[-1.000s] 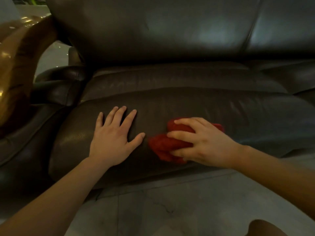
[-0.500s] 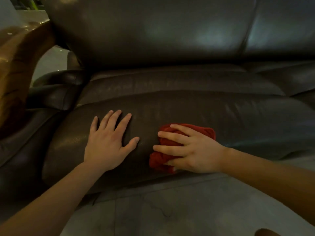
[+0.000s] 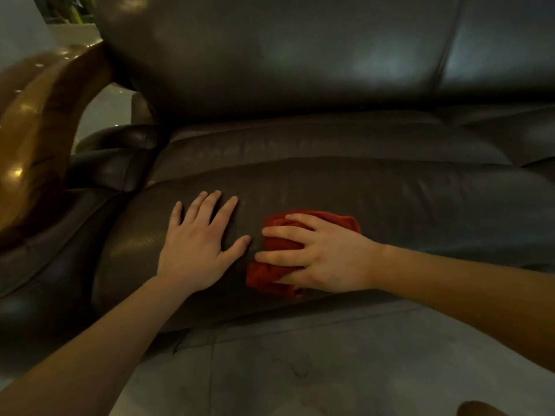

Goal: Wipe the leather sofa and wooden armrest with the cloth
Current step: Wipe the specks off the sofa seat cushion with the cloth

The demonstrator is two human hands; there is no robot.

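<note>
A dark brown leather sofa seat cushion (image 3: pixel 390 199) fills the middle of the view, with the backrest (image 3: pixel 270 55) behind it. My right hand (image 3: pixel 324 256) presses a bunched red cloth (image 3: pixel 270 274) onto the cushion's front edge, fingers spread over it. My left hand (image 3: pixel 198 241) lies flat on the cushion just left of the cloth, fingers apart and holding nothing; its thumb tip nearly touches the cloth. The glossy wooden armrest (image 3: pixel 39 130) curves down at the far left.
A padded leather side piece (image 3: pixel 111 163) sits between the armrest and the seat. Grey tiled floor (image 3: pixel 300 370) lies in front of the sofa. A second seat cushion (image 3: pixel 534 139) adjoins at the right.
My right hand has slid the red cloth leftwards along the cushion's front edge, closing the gap to my left hand, which stays flat on the leather.
</note>
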